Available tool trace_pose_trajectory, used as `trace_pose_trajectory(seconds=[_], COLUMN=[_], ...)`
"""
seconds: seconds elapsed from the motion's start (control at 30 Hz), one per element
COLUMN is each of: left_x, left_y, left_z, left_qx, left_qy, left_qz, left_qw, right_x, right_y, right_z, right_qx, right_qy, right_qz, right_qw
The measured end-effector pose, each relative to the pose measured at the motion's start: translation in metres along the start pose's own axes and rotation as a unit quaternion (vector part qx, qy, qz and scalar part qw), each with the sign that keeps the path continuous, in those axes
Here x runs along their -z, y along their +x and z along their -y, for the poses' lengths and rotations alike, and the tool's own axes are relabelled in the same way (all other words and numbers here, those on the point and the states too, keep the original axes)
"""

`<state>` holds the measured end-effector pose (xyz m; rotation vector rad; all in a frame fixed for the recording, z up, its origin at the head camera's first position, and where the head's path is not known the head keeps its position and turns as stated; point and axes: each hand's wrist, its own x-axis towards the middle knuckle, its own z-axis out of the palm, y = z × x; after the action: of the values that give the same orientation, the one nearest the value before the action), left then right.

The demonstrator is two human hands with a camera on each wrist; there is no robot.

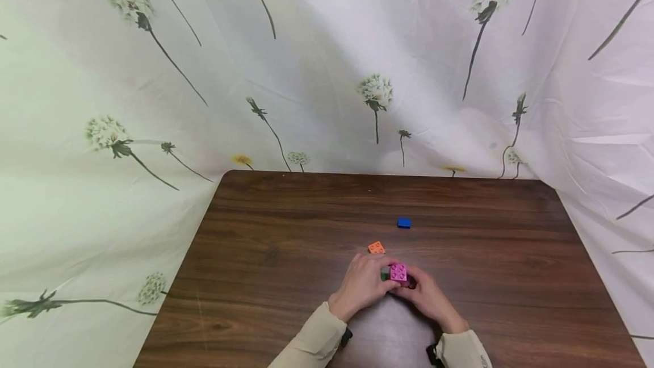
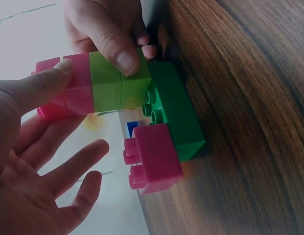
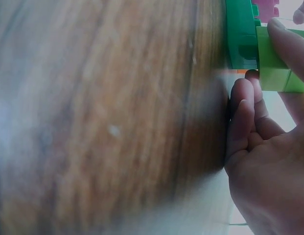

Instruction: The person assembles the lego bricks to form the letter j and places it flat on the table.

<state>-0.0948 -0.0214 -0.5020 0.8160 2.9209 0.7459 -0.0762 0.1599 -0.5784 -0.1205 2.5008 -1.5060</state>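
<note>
Both hands are on one assembly of toy building bricks in front of the person. A long dark green brick [image 2: 178, 107] forms its base. Light green bricks [image 2: 110, 85] stand on one end of it, topped by pink bricks [image 1: 398, 272]. On the base's other end sits a separate pink brick [image 2: 161, 159], studs showing. My left hand [image 1: 364, 280] pinches the upper pink bricks between thumb and fingers, its other fingers spread. With its thumb against the light green part, my right hand [image 1: 428, 299] grips the stack lower down; some of its fingers are hidden behind the bricks.
An orange brick [image 1: 376, 247] lies on the brown wooden table [image 1: 265, 300] just beyond the left hand. Farther back is a small blue brick [image 1: 404, 223]. A white curtain with a dandelion print [image 1: 317, 72] hangs behind the table and along its sides.
</note>
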Motion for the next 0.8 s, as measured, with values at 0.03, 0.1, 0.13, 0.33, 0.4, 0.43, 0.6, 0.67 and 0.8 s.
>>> trace_pose_trajectory(seconds=[0.03,0.1,0.13,0.33,0.4,0.43,0.6,0.67,0.8], left_x=[0.0001,0.0006,0.0011,0.0027,0.003,0.0034,0.0042,0.0049,0.0053], left_y=[0.0002,0.0008,0.0011,0.0032,0.0041,0.0044,0.0058,0.0061,0.0054], left_z=[-0.0003,-0.0011,-0.0016,-0.0029,-0.0024,-0.0023,-0.0018,-0.0017,-0.001], left_qx=[0.0,-0.001,-0.001,-0.005,-0.009,-0.009,-0.014,-0.017,-0.018], left_qy=[0.003,0.009,0.013,0.018,0.017,0.017,0.02,0.019,0.011], left_qz=[0.005,0.013,0.017,0.03,0.033,0.036,0.048,0.051,0.053], left_qw=[1.0,0.9999,0.9998,0.9994,0.9993,0.9992,0.9985,0.9984,0.9984], right_x=[0.0001,0.0005,0.0007,0.0021,0.0021,0.0021,0.0012,0.0016,0.0016], right_y=[-0.0001,0.0001,0.0003,0.0015,0.0019,0.0018,0.0013,0.0012,0.0011], right_z=[0.0,0.0,0.0001,0.0,-0.0002,-0.0004,-0.0015,-0.0011,-0.0011], right_qx=[-0.002,-0.007,-0.01,-0.005,-0.003,-0.001,0.008,0.013,0.014], right_qy=[0.0,0.001,0.0,0.004,0.003,0.002,0.003,0.008,0.017], right_qz=[0.001,0.005,0.007,0.011,0.011,0.012,0.014,0.017,0.019], right_qw=[1.0,1.0,0.9999,0.9999,0.9999,0.9999,0.9999,0.9997,0.9996])
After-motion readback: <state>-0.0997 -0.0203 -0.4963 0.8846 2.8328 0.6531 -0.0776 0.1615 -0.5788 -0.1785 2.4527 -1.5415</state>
